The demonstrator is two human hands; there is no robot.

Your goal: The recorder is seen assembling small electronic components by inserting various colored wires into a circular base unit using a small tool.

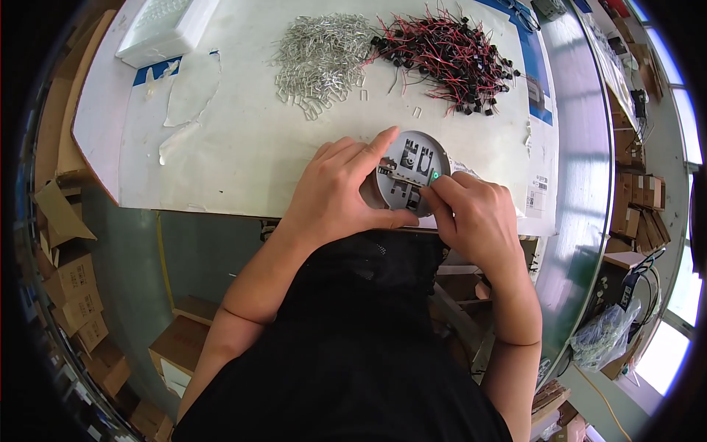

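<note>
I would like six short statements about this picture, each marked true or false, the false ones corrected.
1. The left hand curves around the round grey housing. True.
2. Silver clips and black parts with red wires lie on the table. True.
3. The clips lie right of the black parts. False: they lie left.
4. A white foam box stands at the table's far left. True.
5. The right hand reaches into that box. False: it is at the housing's right side.
6. The clips lie nearer the person than the housing. False: the housing is nearer.
</note>
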